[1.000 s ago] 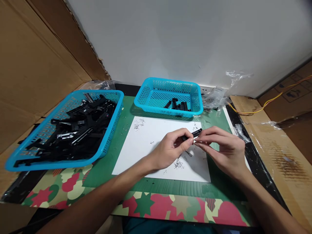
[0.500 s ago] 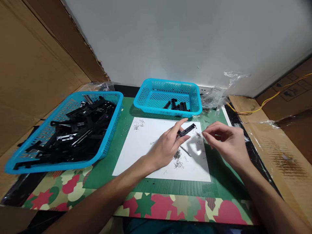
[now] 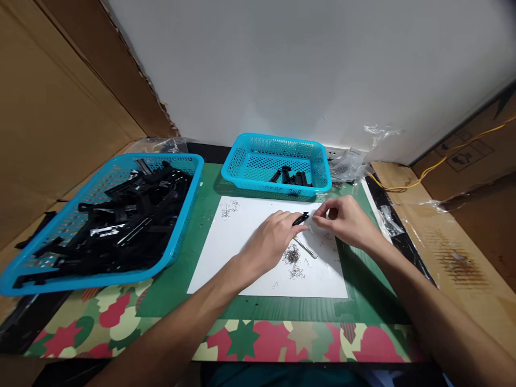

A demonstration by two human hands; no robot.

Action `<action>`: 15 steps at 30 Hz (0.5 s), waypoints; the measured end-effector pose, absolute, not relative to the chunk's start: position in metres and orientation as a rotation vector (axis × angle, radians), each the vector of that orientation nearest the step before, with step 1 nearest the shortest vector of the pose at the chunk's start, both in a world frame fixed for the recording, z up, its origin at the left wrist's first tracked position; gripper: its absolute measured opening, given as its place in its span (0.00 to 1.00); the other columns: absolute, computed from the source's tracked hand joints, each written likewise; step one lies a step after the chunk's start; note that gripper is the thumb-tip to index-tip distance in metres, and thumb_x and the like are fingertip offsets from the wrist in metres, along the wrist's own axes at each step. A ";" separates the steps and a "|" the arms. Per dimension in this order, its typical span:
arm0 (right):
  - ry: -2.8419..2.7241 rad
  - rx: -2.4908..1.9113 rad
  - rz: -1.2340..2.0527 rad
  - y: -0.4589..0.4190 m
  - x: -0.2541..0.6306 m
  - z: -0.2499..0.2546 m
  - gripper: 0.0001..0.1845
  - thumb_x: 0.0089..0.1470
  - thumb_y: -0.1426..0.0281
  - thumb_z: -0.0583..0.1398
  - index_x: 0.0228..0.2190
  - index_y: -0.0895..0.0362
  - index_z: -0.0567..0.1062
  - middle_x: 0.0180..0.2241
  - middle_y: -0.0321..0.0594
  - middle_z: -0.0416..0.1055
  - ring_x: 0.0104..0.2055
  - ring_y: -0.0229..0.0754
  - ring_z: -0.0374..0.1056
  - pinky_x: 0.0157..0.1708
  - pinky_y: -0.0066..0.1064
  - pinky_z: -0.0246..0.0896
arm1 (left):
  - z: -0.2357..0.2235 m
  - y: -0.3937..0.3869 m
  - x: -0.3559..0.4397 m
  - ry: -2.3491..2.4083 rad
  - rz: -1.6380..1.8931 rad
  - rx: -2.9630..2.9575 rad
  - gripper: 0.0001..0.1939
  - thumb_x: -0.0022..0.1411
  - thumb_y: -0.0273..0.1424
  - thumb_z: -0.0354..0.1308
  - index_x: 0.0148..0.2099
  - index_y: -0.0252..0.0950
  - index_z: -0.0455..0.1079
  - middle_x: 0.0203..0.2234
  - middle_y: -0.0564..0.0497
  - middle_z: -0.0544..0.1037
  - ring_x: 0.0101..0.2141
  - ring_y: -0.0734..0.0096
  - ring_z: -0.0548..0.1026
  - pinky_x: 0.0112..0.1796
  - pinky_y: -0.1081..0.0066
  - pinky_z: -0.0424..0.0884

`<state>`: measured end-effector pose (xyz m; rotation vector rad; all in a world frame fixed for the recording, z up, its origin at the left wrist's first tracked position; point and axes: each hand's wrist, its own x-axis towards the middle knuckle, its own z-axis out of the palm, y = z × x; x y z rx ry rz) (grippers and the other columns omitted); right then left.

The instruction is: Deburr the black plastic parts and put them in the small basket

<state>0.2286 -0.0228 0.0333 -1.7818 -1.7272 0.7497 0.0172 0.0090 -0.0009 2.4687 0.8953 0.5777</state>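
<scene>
My left hand is closed around a small black plastic part, whose far end sticks out past the fingers. Just to its right, my right hand has thumb and forefinger pinched together over the sheet; whatever lies between the tips is too small to make out. Both hands hover above a white sheet of paper. Below them on the paper lie a heap of tiny bent wire pieces and a thin metal tool that looks like a small rod.
On the left, a large blue basket is heaped with black plastic parts. A smaller blue basket at the back holds several black pieces. Clear plastic bags and a yellow cable lie at the back right, beside cardboard.
My right hand drew away from the black part, hovered at the paper's right edge, then came back left toward it. My left hand turned the part, and more of it is now covered.
</scene>
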 end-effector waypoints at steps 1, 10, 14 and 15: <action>-1.745 -1.781 0.731 -0.019 0.226 0.033 0.07 0.49 0.70 0.65 0.24 0.58 0.83 0.24 0.40 0.78 0.27 0.40 0.68 0.28 0.32 0.55 | -0.002 0.009 0.017 0.896 0.566 2.476 0.15 0.77 0.37 0.54 0.54 0.33 0.75 0.39 0.46 0.80 0.43 0.57 0.77 0.43 0.61 0.72; -1.734 -1.865 0.585 -0.015 0.219 0.022 0.07 0.49 0.70 0.64 0.26 0.59 0.83 0.22 0.39 0.76 0.24 0.39 0.67 0.27 0.31 0.56 | -0.010 0.010 0.018 0.879 0.591 2.462 0.17 0.78 0.39 0.51 0.54 0.33 0.75 0.41 0.44 0.81 0.44 0.55 0.78 0.45 0.59 0.72; -1.728 -1.813 0.544 -0.017 0.220 0.014 0.08 0.51 0.67 0.63 0.25 0.58 0.81 0.22 0.38 0.75 0.24 0.39 0.66 0.28 0.31 0.55 | -0.007 0.009 0.018 0.876 0.573 2.460 0.17 0.78 0.39 0.52 0.52 0.32 0.76 0.39 0.44 0.82 0.42 0.56 0.79 0.43 0.60 0.72; -1.728 -1.804 0.537 -0.017 0.220 0.012 0.09 0.51 0.67 0.63 0.25 0.58 0.80 0.22 0.38 0.75 0.24 0.39 0.65 0.28 0.32 0.55 | -0.007 0.009 0.018 0.873 0.571 2.459 0.17 0.78 0.39 0.52 0.51 0.32 0.76 0.39 0.44 0.82 0.42 0.56 0.79 0.42 0.60 0.71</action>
